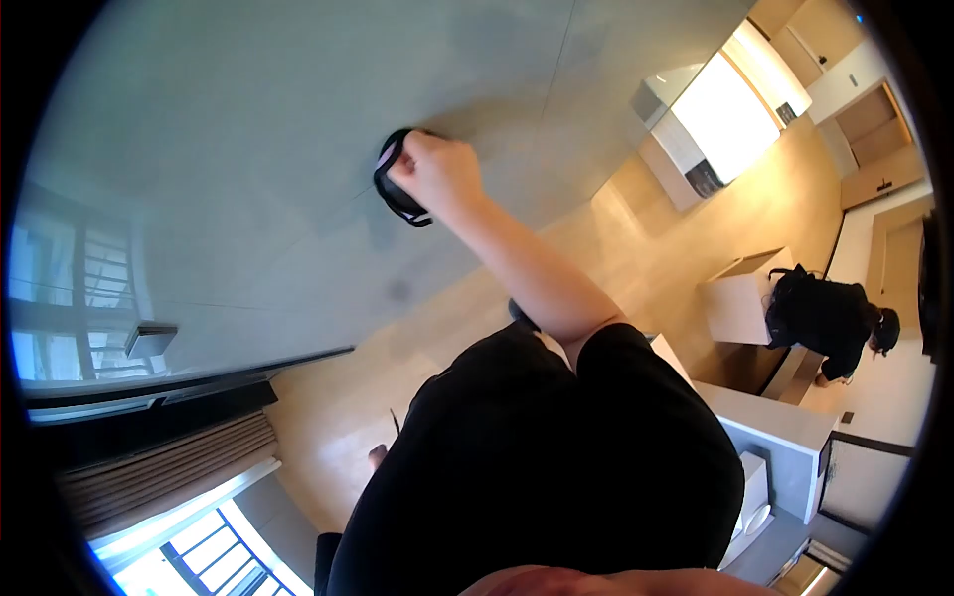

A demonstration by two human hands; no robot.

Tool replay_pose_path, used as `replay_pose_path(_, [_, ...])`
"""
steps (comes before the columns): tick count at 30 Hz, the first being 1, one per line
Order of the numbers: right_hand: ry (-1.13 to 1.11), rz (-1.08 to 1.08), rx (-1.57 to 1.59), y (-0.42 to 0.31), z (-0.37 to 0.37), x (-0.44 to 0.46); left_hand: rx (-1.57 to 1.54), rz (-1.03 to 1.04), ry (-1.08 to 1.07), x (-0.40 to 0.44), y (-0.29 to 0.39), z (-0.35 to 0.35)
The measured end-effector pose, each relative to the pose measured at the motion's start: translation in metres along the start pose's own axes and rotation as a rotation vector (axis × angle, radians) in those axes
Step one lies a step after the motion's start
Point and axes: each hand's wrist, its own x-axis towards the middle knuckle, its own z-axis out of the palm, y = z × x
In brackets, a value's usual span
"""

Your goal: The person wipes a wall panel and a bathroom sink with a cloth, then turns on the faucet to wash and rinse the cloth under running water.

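My right hand [437, 171] reaches out on a bare forearm, its fingers closed on a black-rimmed oval pad [409, 213]. The pad lies against a large glossy grey surface [298, 89] with thin seams. The hand covers much of the pad, so its exact kind is unclear. Low beside my black clothing, only part of my left hand [378, 456] shows. Its fingers look curled, and a thin dark strip [396, 422] stands close to it; what the hand holds is too small to make out.
A small plate [151, 341] sits on the grey surface. At right, a person in black [830, 316] bends over a counter beside a pale box-like cabinet [740, 298]. A brown curtain [174, 459] and barred window [214, 556] are at lower left. A white unit [770, 422] stands to my right.
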Motion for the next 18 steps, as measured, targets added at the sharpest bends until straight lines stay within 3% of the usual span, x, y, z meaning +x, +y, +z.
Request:
replay_pose_path(1, [0.024, 0.063, 0.03, 0.006, -0.005, 0.003, 0.326, 0.201, -0.066, -0.003, -0.006, -0.01])
replay_pose_path(3, [0.145, 0.148, 0.132, 0.031, -0.023, 0.027, -0.257, -0.334, -0.049, 0.018, 0.004, -0.009])
replay_pose_path(5, [0.254, 0.28, 0.212, 0.029, -0.03, 0.013, -0.214, -0.279, -0.05, 0.024, -0.008, 0.006])
replay_pose_path(7, [-0.038, -0.04, -0.081, -0.006, -0.016, 0.003, -0.137, -0.142, -0.025, 0.038, 0.012, 0.012])
replay_pose_path(9, [-0.076, 0.015, -0.106, -0.005, -0.013, 0.002, -0.061, -0.026, 0.011, 0.041, 0.019, 0.005])
replay_pose_path(12, [0.18, 0.219, 0.178, 0.026, -0.01, 0.01, -0.48, -0.146, 0.027, 0.049, 0.037, 0.007])
replay_pose_path(14, [0.063, 0.133, 0.033, 0.006, -0.012, -0.001, -0.809, -0.313, 0.005, 0.024, 0.072, -0.018])
replay_pose_path(15, [-0.036, 0.028, -0.112, -0.005, -0.014, 0.0, -0.811, -0.304, 0.003, 0.024, 0.067, -0.013])
replay_pose_path(17, [-0.122, 0.034, -0.202, -0.011, -0.019, 0.007, -0.301, 0.003, 0.174, 0.047, 0.042, 0.017])
replay_pose_path(18, [-0.067, 0.094, -0.028, -0.005, -0.026, 0.008, -0.169, -0.004, 0.032, 0.057, 0.033, 0.013])
